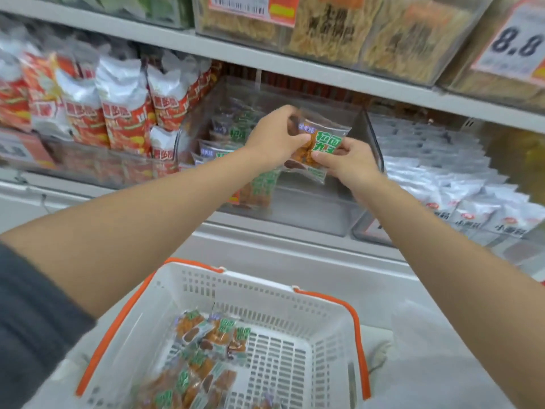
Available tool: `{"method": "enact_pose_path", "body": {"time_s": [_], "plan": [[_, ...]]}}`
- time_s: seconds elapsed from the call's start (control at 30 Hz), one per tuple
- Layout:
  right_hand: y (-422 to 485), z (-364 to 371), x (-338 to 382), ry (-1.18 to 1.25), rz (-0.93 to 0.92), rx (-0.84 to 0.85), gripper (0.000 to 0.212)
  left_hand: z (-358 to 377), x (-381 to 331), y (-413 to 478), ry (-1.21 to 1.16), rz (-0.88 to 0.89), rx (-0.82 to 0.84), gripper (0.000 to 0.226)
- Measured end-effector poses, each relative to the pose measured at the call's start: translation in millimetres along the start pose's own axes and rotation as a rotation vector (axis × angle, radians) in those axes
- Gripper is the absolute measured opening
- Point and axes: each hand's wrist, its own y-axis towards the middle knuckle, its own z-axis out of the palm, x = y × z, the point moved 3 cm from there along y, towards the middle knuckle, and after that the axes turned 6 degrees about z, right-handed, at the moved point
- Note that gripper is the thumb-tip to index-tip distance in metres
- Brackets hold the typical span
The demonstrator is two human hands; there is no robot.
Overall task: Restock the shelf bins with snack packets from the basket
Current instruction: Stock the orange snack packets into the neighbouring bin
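Observation:
Both hands hold a small stack of clear snack packets with green lettering over the clear middle shelf bin. My left hand grips the stack from the left and top. My right hand pinches its lower right corner. More of the same packets lie at the bin's back left, and a few hang below the held stack. The white basket with orange handles stands below, with several packets in its left half.
Red and silver snack bags fill the bin to the left. White packets fill the bin to the right. The shelf above carries clear bins of yellow snacks and a price tag. A white ledge runs under the shelf.

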Motion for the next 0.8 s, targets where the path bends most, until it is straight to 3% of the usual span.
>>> {"method": "enact_pose_path", "body": {"time_s": [0.1, 0.2, 0.37, 0.6, 0.8], "plan": [[36, 7, -4, -0.014, 0.034, -0.046, 0.019, 10, 17, 34, 0.02, -0.036, 0.021, 0.049], [71, 9, -9, -0.021, 0.063, -0.112, 0.033, 23, 34, 67, 0.008, -0.067, 0.07, 0.025], [117, 20, -26, -0.16, 0.099, -0.182, 0.054, 31, 61, 101, 0.191, -0.079, 0.126, 0.018], [147, 41, -61, -0.272, 0.15, -0.097, 0.077, 37, 88, 103, 0.426, 0.05, 0.201, 0.03], [153, 55, -59, -0.261, 0.16, -0.062, 0.085, 38, 93, 101, 0.394, 0.048, 0.186, 0.034]]}}
